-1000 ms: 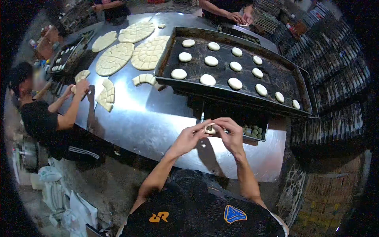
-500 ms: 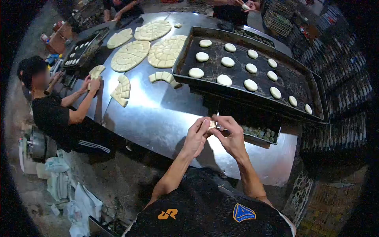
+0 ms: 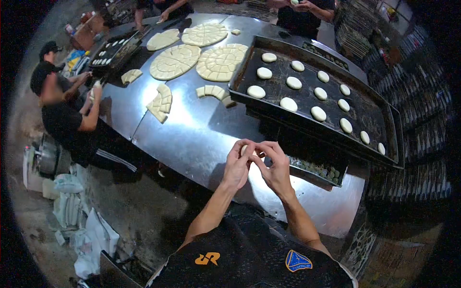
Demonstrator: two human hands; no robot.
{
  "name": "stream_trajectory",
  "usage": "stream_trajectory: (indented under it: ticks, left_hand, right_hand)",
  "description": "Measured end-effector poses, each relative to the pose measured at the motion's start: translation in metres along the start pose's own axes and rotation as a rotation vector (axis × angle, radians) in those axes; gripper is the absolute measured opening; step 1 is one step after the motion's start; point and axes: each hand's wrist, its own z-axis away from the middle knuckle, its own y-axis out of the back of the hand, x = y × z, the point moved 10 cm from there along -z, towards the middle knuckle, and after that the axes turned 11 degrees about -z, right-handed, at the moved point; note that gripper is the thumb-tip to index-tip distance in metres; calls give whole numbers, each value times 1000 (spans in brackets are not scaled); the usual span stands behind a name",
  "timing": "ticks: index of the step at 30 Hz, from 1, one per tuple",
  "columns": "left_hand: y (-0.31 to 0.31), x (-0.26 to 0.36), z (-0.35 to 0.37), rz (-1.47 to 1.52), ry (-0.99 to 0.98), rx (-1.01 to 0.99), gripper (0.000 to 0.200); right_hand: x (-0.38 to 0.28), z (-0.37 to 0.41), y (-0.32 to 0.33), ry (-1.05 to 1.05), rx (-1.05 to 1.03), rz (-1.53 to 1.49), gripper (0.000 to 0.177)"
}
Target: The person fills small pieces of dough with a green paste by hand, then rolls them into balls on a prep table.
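My left hand (image 3: 237, 165) is closed around a small pale piece of dough (image 3: 244, 150), mostly hidden by the fingers. Against it, my right hand (image 3: 275, 168) has its fingers bent in a pinch, fingertips meeting those of the left. Both hands are above the near side of the metal table (image 3: 192, 144). Beyond them lies a large dark tray (image 3: 307, 69) with rows of round white dough pieces (image 3: 288, 104). Close to my right hand stands a narrow tray (image 3: 342, 178) of small greenish-brown lumps (image 3: 319, 171).
Flat dough rounds scored into pieces (image 3: 175, 62) lie at the back left, with cut strips (image 3: 161, 103) nearer. Co-workers stand at the left (image 3: 62, 115) and far side (image 3: 297, 19). Stacked trays (image 3: 418, 120) rise at the right; bags (image 3: 96, 245) lie on the floor.
The view has turned slightly left. My fingers have closed further over the dough piece. The co-worker at the left has moved their hands back, and a cut dough piece now lies on the table there.
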Motion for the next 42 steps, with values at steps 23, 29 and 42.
stream_trajectory:
  ticks: [23, 29, 42]
  left_hand:
    - [194, 44, 73, -372, -17, 525, 35]
    - [212, 50, 73, -414, -1, 622, 32]
    - [176, -9, -226, -1758, -21, 707, 53]
  right_hand:
    - [83, -30, -71, 40, -177, 362, 22]
    - [162, 8, -150, -48, -348, 715, 33]
    - [128, 74, -22, -448, -596, 256, 38]
